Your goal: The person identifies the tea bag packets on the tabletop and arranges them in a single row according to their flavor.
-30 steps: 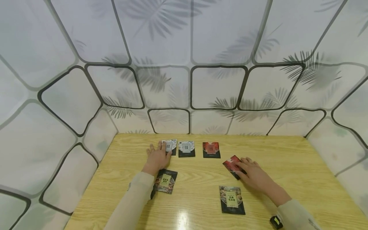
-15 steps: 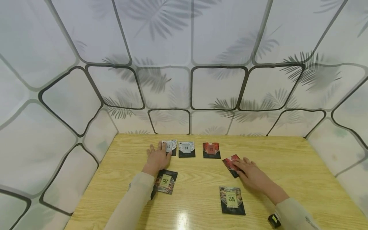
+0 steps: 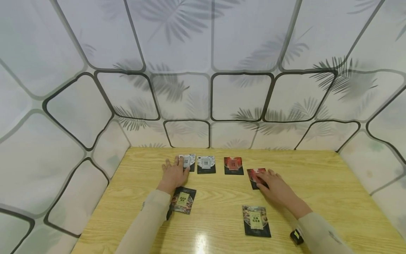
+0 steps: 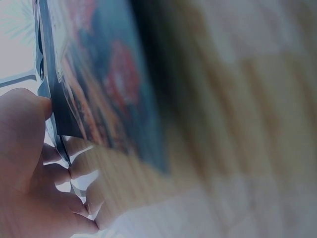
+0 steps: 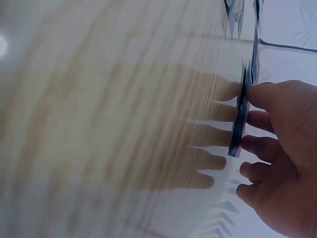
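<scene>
My left hand (image 3: 172,176) rests, fingers spread, over the left side of a white-and-black packet (image 3: 188,163) at the far left of the table. In the left wrist view its thumb tip (image 4: 47,106) lies by that packet's edge. My right hand (image 3: 279,190) touches a red-and-black packet (image 3: 252,179) from above with its fingertips. Seen from the right wrist, that packet (image 5: 239,121) lies almost flat, with thumb and fingers extended onto it. Another red packet (image 3: 233,165) and a white packet (image 3: 206,164) lie between the hands, making a row along the back.
Two larger dark packets with food pictures lie nearer the front: one (image 3: 183,200) beside the left wrist, the other (image 3: 256,221) left of the right forearm. The wooden table (image 3: 215,201) ends at a patterned curtain (image 3: 241,95) behind and at both sides.
The red packet under my right hand has turned from a slant to nearly straight and shifted slightly toward the back. My right hand moved with it; the left stayed in place.
</scene>
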